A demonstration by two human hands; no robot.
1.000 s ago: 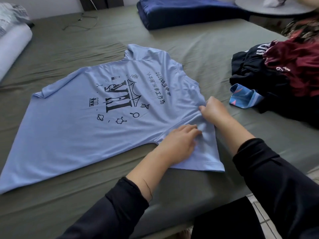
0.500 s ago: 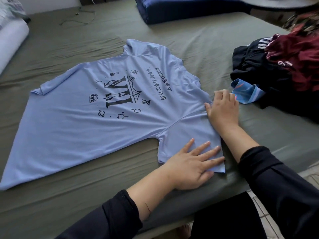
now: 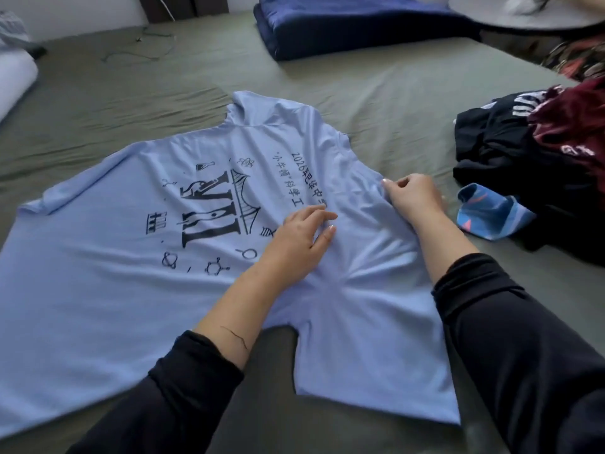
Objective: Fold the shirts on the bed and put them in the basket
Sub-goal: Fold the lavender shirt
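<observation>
Blue shirt [image 3: 98,290] — dark print reads "2026", Chinese characters beside it.

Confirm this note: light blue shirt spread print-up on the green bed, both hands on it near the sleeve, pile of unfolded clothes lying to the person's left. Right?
Not quite. The head view shows the pile of unfolded clothes on the person's right. The rest stands: light blue shirt print-up on the green bed, left hand and right hand on it.
</observation>
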